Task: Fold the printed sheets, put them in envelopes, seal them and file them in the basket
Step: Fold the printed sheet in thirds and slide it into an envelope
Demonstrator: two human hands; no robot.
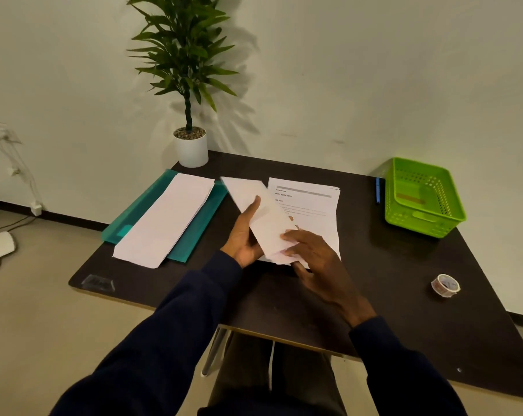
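Dark worktop: our left hand is gripping an envelope over the sheets; our right hand is pinching its near end, likely for filling.

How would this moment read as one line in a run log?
left hand holds envelope | right hand grips its near end | printed sheets lie below | basket at right
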